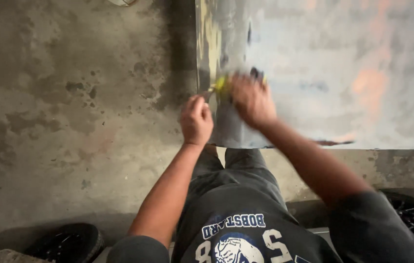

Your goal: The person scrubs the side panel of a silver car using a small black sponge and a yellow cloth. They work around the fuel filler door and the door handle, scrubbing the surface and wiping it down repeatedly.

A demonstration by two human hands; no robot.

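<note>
A large shiny grey metal sheet lies on the concrete floor ahead of me. My left hand is closed on the sheet's left edge near its front corner. My right hand, blurred by motion, presses on the sheet just right of that edge and holds a small yellow-green tool with a dark part; its exact shape cannot be made out.
Stained concrete floor spreads to the left. A black tyre sits at the lower left, another black wheel at the lower right. My knees and dark trousers are directly below the sheet's front edge.
</note>
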